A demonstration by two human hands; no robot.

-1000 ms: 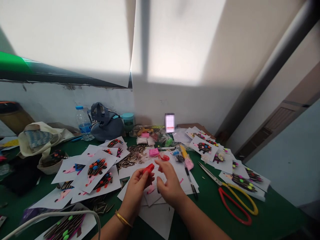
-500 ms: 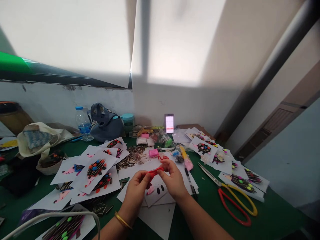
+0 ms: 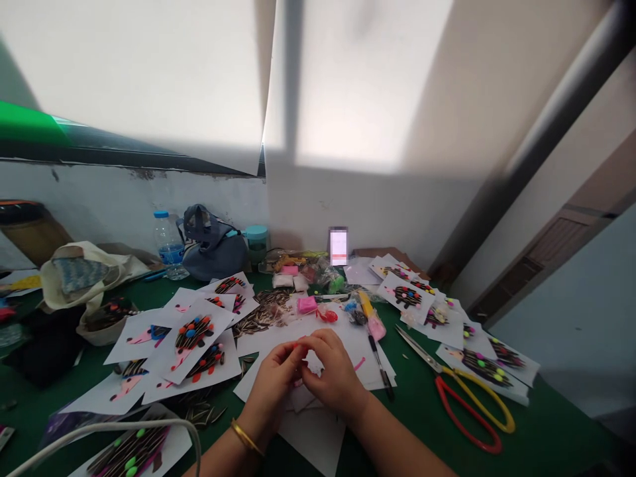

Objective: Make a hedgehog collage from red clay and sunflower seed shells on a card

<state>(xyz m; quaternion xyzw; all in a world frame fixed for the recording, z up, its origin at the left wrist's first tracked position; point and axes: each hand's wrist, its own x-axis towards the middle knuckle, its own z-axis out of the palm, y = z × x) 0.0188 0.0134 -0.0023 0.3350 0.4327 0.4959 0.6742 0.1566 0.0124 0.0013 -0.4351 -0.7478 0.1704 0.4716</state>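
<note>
My left hand [image 3: 274, 376] and my right hand [image 3: 334, 372] meet over the white papers in the middle. Their fingers are closed, tips pressed together around a piece of red modelling clay [image 3: 299, 342]; only a sliver of it shows. Beneath them lie white sheets [image 3: 318, 434], the drawing on top mostly covered by my hands. Just beyond is a red lump in clear wrap [image 3: 326, 316], beside a bright pink clay block [image 3: 307, 305]. A pink strip [image 3: 360, 363] rests on the paper right of my right hand, near a black pen [image 3: 380, 368].
Large scissors [image 3: 454, 384] with red and yellow handles lie open at right. Hedgehog pictures made with seeds [image 3: 195, 334] spread at left, others [image 3: 407, 296] at right. Loose striped seeds [image 3: 261, 311], a phone [image 3: 338, 246], a bottle [image 3: 169, 246] and a blue bag [image 3: 211, 248] stand behind.
My hands have drawn closer together, and the red clay stretched between them is now mostly hidden by my fingers. The wrapped red lump behind shows more fully.
</note>
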